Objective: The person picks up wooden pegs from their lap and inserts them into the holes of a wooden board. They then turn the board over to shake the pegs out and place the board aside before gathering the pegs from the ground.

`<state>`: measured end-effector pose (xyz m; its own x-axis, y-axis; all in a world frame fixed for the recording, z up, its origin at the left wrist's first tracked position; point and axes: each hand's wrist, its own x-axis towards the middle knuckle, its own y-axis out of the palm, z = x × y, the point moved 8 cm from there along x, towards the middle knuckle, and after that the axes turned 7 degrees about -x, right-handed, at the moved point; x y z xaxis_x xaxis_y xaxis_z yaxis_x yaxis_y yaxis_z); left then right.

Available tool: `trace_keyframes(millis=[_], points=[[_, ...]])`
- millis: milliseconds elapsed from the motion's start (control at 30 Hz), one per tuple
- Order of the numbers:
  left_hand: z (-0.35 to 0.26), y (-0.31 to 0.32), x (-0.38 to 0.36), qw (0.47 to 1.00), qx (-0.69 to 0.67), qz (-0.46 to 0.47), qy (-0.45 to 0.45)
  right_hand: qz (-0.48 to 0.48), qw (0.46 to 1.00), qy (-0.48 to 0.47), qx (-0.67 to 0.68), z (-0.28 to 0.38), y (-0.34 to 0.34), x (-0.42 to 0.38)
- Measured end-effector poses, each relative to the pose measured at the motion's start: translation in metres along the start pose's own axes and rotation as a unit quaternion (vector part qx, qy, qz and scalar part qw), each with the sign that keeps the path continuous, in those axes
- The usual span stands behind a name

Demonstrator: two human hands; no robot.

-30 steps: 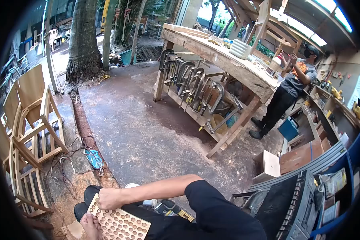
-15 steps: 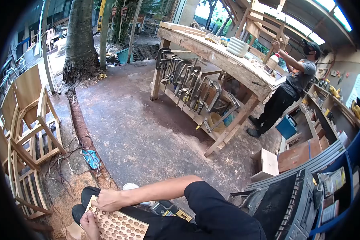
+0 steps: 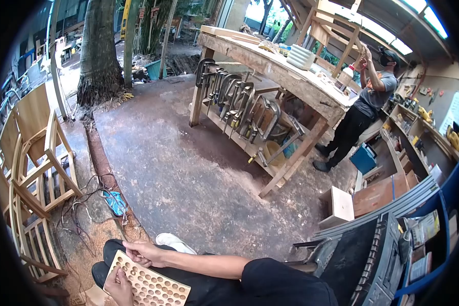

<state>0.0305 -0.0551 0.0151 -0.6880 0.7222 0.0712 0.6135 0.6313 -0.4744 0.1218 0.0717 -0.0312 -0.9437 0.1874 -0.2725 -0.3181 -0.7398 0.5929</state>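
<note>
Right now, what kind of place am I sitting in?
Probably an open-sided woodworking shop: clamps hang beneath a rough workbench, and wooden chairs stand by scattered sawdust.

Right at the front, it's pale tan for the board (image 3: 148, 283), patterned all over with brown round spots! Black on the near sleeve (image 3: 270, 275), and white on the shoe (image 3: 174, 241). The floor (image 3: 153, 148) comes in mottled grey, blotched reddish brown. Honey-gold chairs (image 3: 34, 115) to one side, weathered tan on the bench (image 3: 270, 66), yellow on the bucket (image 3: 274, 153) below. And there's the far shirt (image 3: 387, 84), grey with an orange print, over black trousers (image 3: 349, 130)!
</note>
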Motion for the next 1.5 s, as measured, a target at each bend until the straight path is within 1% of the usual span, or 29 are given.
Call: trace_keyframes(millis=[33,67,100,167,200,233,267,300,333,367,433,500,633,733,800,833,933,1000,1033,1067,1100,1133,1167,1200,1233,1300,1333,1400,1500], points=[[-0.014,-0.003,-0.002,0.998,0.053,-0.029,0.011,-0.025,0.999,0.013,-0.046,0.0,-0.003,0.001],[-0.007,0.004,-0.004,0.971,0.109,-0.073,0.199,-0.014,0.998,0.036,-0.049,-0.003,0.001,0.0],[-0.009,0.006,-0.004,0.972,0.141,-0.07,0.176,-0.007,0.997,0.047,-0.065,-0.002,0.005,-0.002],[-0.015,0.008,-0.011,0.968,0.205,-0.065,0.126,-0.034,0.973,-0.004,-0.228,0.001,0.006,0.01],[-0.018,0.009,-0.012,0.97,0.21,-0.051,0.113,-0.053,0.915,-0.11,-0.385,0.014,0.011,0.012],[-0.014,0.01,-0.013,0.975,0.181,-0.052,0.12,-0.069,0.821,-0.212,-0.526,0.023,0.02,0.008],[-0.008,0.015,-0.01,0.979,0.15,-0.053,0.129,-0.084,0.693,-0.306,-0.648,0.028,0.032,0.001],[-0.005,0.017,-0.008,0.982,0.118,-0.053,0.138,-0.08,0.674,-0.291,-0.674,0.025,0.037,0.001],[0.0,0.018,-0.006,0.984,0.121,-0.035,0.129,-0.077,0.653,-0.277,-0.701,0.023,0.043,0.002],[0.0,0.019,-0.008,0.979,0.139,-0.046,0.143,-0.074,0.631,-0.262,-0.726,0.021,0.047,0.002],[0.001,0.02,-0.014,0.967,0.177,-0.069,0.17,-0.045,0.609,-0.284,-0.74,0.02,0.049,0.001],[-0.004,0.02,-0.023,0.966,0.173,-0.083,0.171,-0.017,0.587,-0.302,-0.75,0.02,0.05,-0.005],[-0.023,0.018,-0.03,0.963,0.206,-0.063,0.161,-0.018,0.579,-0.281,-0.765,0.023,0.044,-0.012],[-0.01,0.023,-0.029,0.957,0.254,-0.012,0.141,-0.029,0.587,-0.292,-0.755,0.024,0.04,-0.014],[-0.009,0.022,-0.03,0.96,0.215,-0.011,0.181,-0.05,0.6,-0.298,-0.741,0.026,0.037,-0.017],[-0.011,0.022,-0.032,0.96,0.195,-0.009,0.199,-0.044,0.595,-0.301,-0.744,0.026,0.038,-0.019],[-0.027,0.02,-0.028,0.97,0.206,0.056,0.118,-0.029,0.577,-0.304,-0.757,0.027,0.037,-0.022],[-0.023,0.028,-0.013,0.982,0.107,0.011,0.154,-0.016,0.572,-0.304,-0.761,0.023,0.037,-0.016],[-0.015,0.025,-0.012,0.985,0.071,-0.025,0.153,-0.017,0.575,-0.336,-0.746,0.028,0.036,-0.017],[-0.005,0.026,-0.005,0.999,-0.002,0.007,0.049,-0.015,0.572,-0.355,-0.739,0.032,0.034,-0.017],[-0.01,0.021,0.002,0.993,0.062,0.018,0.094,-0.024,0.571,-0.318,-0.756,0.033,0.03,-0.014],[-0.013,0.017,0.008,0.996,0.075,0.035,0.03,-0.034,0.617,-0.351,-0.703,0.041,0.03,-0.016],[-0.018,0.015,0.014,0.989,0.125,0.074,0.013,-0.031,0.627,-0.328,-0.706,0.042,0.027,-0.016],[-0.009,0.013,0.016,0.986,0.147,0.061,0.056,-0.038,0.635,-0.318,-0.703,0.04,0.022,-0.013],[-0.01,0.016,0.017,0.979,0.176,0.08,0.071,-0.063,0.649,-0.303,-0.695,0.049,0.027,-0.016],[-0.022,0.01,0.017,0.976,0.167,0.087,0.104,-0.061,0.67,-0.327,-0.664,0.051,0.03,-0.017],[-0.02,0.002,0.016,0.977,0.172,0.07,0.101,-0.057,0.68,-0.319,-0.657,0.052,0.03,-0.018],[-0.014,-0.004,0.017,0.979,0.166,0.045,0.113,-0.047,0.684,-0.303,-0.662,0.049,0.032,-0.015],[-0.013,-0.008,0.016,0.984,0.083,0.029,0.154,-0.045,0.677,-0.31,-0.666,0.05,0.032,-0.01]])
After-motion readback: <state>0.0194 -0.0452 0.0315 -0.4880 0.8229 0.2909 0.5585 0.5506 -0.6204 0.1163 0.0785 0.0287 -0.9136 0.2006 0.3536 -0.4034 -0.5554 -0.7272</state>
